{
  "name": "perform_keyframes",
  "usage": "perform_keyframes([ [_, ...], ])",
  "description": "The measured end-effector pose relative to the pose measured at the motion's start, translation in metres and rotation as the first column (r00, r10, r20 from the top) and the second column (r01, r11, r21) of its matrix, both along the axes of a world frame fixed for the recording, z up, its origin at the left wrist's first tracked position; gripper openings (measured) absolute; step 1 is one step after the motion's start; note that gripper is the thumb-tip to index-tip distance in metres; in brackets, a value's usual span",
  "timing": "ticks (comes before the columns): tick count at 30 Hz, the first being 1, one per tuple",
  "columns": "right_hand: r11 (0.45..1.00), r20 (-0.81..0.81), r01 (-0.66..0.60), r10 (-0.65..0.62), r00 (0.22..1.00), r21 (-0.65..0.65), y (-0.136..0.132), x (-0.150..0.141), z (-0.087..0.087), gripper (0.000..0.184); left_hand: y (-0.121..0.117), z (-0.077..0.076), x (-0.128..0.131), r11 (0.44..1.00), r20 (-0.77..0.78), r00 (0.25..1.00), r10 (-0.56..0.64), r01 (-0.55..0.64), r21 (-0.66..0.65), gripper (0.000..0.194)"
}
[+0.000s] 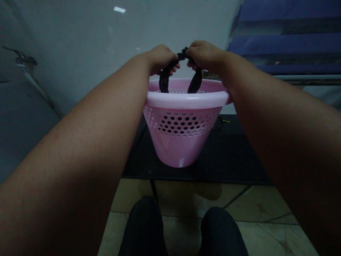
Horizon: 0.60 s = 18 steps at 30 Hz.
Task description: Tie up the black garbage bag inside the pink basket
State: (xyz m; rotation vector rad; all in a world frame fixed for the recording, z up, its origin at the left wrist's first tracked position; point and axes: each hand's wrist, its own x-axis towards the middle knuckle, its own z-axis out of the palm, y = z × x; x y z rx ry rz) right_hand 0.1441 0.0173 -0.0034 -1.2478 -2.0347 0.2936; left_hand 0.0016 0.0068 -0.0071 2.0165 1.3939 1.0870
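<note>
A pink plastic basket with a band of hexagonal holes stands upright in front of me. Over its far side, my left hand is closed on one part of a black cloth strip. My right hand pinches the other part, close to my left. Between my fingertips the strip looks bunched or knotted. From there its two lengths drop behind the near rim into the basket, where their lower ends are hidden. Both forearms pass beside the rim, very close to it or touching it.
The basket rests on a low black table. A thin cable lies behind it. At left, a metal tap sticks out from the pale wall. Blue-purple panels are at upper right. My knees are just below the table's front edge.
</note>
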Motion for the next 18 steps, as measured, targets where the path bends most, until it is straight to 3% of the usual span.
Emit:
perform_keyframes([
  [9, 0.991, 0.075, 0.038, -0.048, 0.996, 0.128, 0.0, 0.001, 0.002, 0.021, -0.004, 0.0, -0.002, 0.998, -0.091, 0.996, -0.003, 0.008, 0.055, 0.015],
  [13, 0.991, -0.005, -0.026, 0.027, 1.0, 0.129, 0.006, 0.001, 0.002, 0.017, -0.006, 0.001, -0.001, 0.999, -0.074, 0.997, 0.011, -0.008, 0.039, 0.017],
  [18, 0.993, -0.098, -0.001, 0.013, 0.995, 0.119, 0.008, 0.0, 0.0, 0.032, -0.003, 0.001, -0.002, 0.999, -0.044, 0.999, -0.01, 0.012, 0.052, 0.016],
])
